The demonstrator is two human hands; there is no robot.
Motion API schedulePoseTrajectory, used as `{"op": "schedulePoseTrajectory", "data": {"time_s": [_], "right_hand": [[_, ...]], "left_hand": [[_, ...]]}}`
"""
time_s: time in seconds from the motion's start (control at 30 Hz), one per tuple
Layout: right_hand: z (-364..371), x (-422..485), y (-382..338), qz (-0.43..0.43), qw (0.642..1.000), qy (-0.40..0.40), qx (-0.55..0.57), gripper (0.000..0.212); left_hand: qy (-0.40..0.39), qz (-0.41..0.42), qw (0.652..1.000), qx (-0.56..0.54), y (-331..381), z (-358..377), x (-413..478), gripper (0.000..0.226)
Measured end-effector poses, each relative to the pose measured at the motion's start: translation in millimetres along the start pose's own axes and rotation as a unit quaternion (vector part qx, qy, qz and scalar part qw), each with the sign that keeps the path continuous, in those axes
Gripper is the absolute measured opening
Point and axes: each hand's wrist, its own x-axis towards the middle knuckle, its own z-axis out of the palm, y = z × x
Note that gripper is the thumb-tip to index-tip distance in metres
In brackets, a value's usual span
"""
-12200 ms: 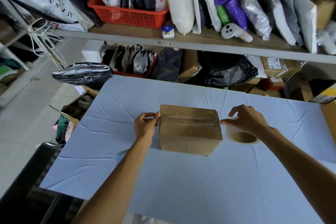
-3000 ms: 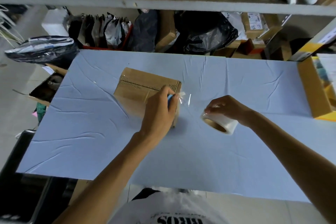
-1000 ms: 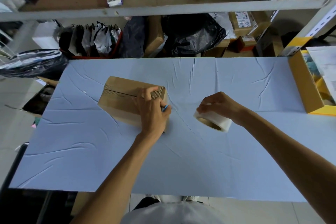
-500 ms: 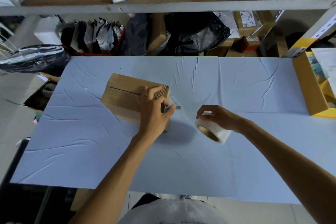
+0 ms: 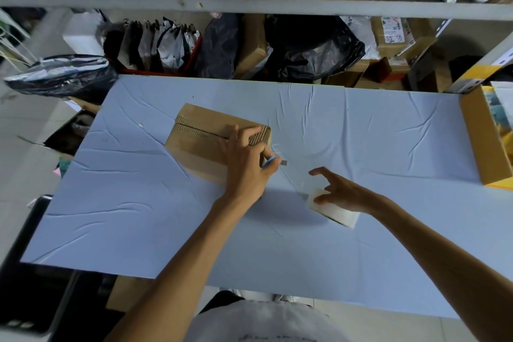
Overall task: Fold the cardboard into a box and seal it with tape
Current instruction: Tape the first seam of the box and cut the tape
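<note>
The box [image 5: 205, 133] sat left of center on the table [image 5: 374, 133], left hand [image 5: 247, 166] resting on its right end and pinching a blue cutter [image 5: 269, 162], right hand [image 5: 344, 191] splayed loose on the tape roll [image 5: 338, 212]; it's probably light, stiff, dentable cardboard, so I'd grab the side edges.

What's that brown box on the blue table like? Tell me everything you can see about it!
The box is plain brown cardboard, folded shut, lying slanted on the wrinkled blue table cover, left of the middle. Two top flaps meet in a long seam, and wavy corrugated edges show along it. The left hand rests on its right end, fingers on top, while pinching a blue cutter just past the box's corner. Clear tape on it is too hard to make out.
</note>
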Motion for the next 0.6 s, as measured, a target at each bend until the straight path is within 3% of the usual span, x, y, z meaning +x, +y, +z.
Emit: {"op": "schedulePoseTrajectory", "data": {"time_s": [0.17, 0.3, 0.47, 0.6], "right_hand": [[-1, 2, 2, 0.004, 1.000, 0.002, 0.005, 0.041], [0, 4, 1, 0.007, 0.998, 0.051, 0.032, 0.029], [5, 5, -9, 0.016, 0.987, 0.144, 0.063, 0.041], [6, 7, -10, 0.008, 0.989, 0.150, 0.013, 0.038]], "left_hand": [[-0.001, -0.007, 1.000, 0.006, 1, 0, 0, 0.023], [0.002, 0.000, 1.000, 0.005, 1, 0, 0, 0.025], [0.009, -0.002, 1.000, 0.010, 2, -1, 0, 0.030], [0.000, -0.011, 1.000, 0.007, 3, -3, -1, 0.030]]}}
